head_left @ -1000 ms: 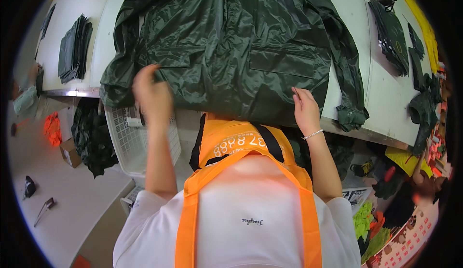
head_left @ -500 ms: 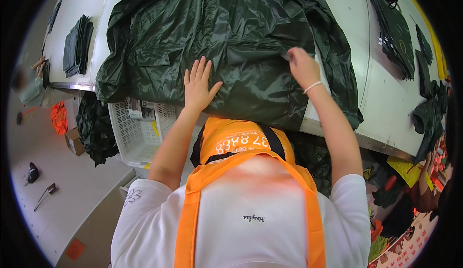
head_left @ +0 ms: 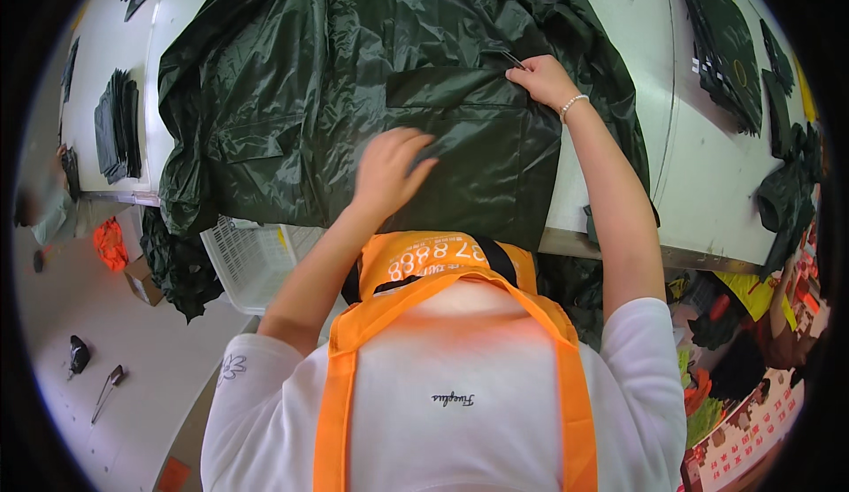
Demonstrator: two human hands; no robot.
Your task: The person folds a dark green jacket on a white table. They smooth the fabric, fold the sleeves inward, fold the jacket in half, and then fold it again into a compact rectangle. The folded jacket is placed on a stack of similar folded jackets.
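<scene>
A dark green, shiny jacket (head_left: 363,58) lies spread over the white table in front of me, with its hem at my waist. My right hand (head_left: 541,80) is closed on a thin, dark pointed tool (head_left: 512,59), at the upper right corner of a pocket flap (head_left: 451,88). How the tool is built is hidden by my fingers. Slightly blurred, my left hand (head_left: 389,169) is over the jacket just below and left of that flap. Its thumb stands apart from its fingers, and nothing shows in it. Another pocket flap (head_left: 256,147) lies on the jacket's left side.
Folded dark green stacks lie on the table (head_left: 650,138) at left (head_left: 118,129) and right (head_left: 721,54). Below its front edge stand a white plastic basket (head_left: 252,266) and a dark green heap (head_left: 177,266). People are at both far sides.
My right hand has moved up and slightly left with the tool, to the flap's upper corner. My left hand has lifted from its flat position and shifted right and down. The jacket appears further left.
</scene>
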